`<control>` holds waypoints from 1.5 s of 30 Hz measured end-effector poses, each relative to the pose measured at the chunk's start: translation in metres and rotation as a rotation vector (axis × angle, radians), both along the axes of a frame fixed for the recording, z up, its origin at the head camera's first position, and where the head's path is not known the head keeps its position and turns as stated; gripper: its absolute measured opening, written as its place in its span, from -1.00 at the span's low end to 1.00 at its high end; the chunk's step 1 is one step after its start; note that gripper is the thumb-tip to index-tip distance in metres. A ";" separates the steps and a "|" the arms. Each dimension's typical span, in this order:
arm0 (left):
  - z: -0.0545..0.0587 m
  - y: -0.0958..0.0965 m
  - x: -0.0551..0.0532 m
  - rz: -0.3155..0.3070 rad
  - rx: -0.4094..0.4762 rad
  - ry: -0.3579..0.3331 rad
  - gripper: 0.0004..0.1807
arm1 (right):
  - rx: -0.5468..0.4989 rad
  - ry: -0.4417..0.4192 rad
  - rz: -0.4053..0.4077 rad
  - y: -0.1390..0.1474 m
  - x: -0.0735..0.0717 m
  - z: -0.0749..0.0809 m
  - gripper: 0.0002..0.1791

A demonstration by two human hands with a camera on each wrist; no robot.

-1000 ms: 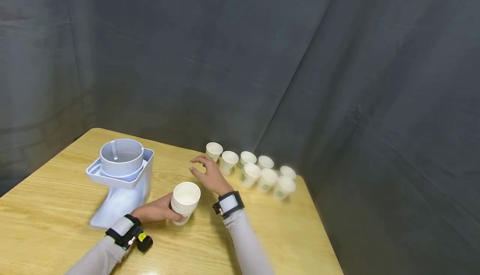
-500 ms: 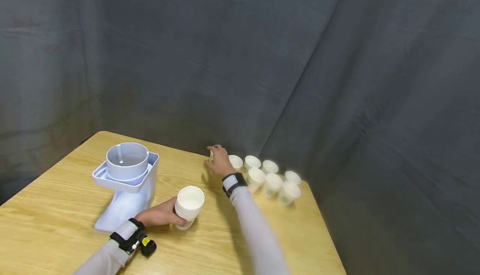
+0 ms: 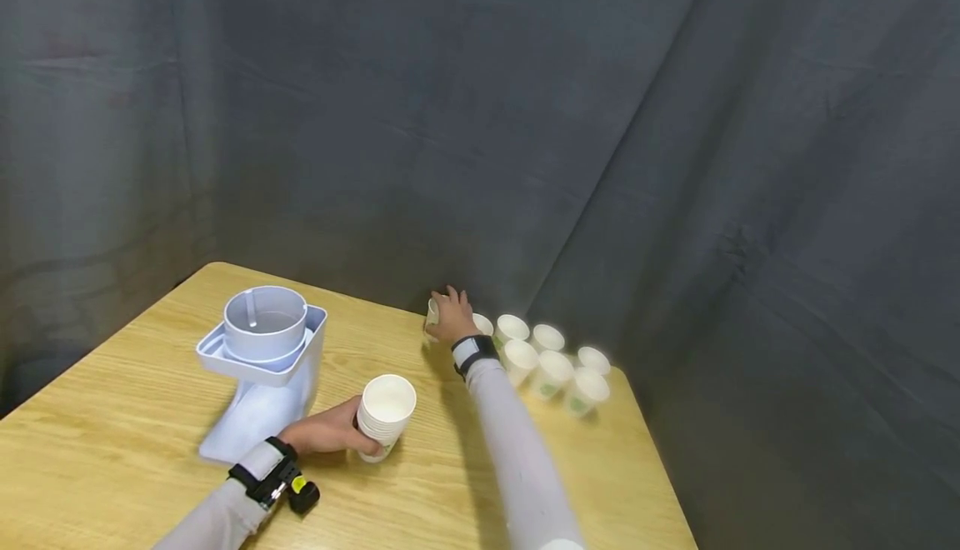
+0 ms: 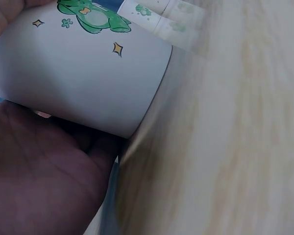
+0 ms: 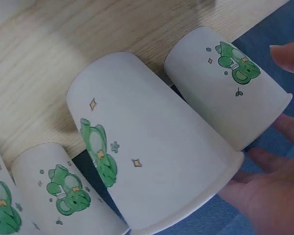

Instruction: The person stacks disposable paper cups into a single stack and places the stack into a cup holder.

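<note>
My left hand (image 3: 326, 432) grips a stack of white paper cups (image 3: 389, 398) just above the table, its mouth tilted toward the head camera. In the left wrist view, a green cartoon animal and small stars decorate the cup wall (image 4: 83, 73), with my palm below it. My right hand (image 3: 452, 317) reaches to the back edge, fingers spread around the rim of the leftmost standing paper cup (image 3: 432, 312). In the right wrist view, the thumb (image 5: 290, 58) stands apart from that cup (image 5: 220, 83), and the other fingers lie by its rim.
Several white paper cups (image 3: 551, 373) stand in two rough rows at the back right of the wooden table (image 3: 375, 508). A pale blue-grey appliance with a round tub on top (image 3: 262, 333) stands left of the stack. Dark grey curtain (image 3: 450, 117) hangs behind.
My right hand has moved back and right to the leftmost standing cup, its fingers coming round the rim. The left hand keeps its grip on the stack. The head view has shifted slightly.
</note>
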State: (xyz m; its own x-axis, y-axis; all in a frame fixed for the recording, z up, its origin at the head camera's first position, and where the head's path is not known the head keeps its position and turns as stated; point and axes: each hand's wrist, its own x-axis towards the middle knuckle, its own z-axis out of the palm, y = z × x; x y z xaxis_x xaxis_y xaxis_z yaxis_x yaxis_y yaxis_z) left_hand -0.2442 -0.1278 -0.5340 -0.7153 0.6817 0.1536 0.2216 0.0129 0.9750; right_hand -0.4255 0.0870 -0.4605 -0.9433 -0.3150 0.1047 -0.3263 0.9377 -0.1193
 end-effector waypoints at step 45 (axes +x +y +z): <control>0.006 0.001 -0.004 0.018 -0.012 -0.004 -0.17 | -0.024 0.250 0.145 -0.017 0.069 -0.031 -0.39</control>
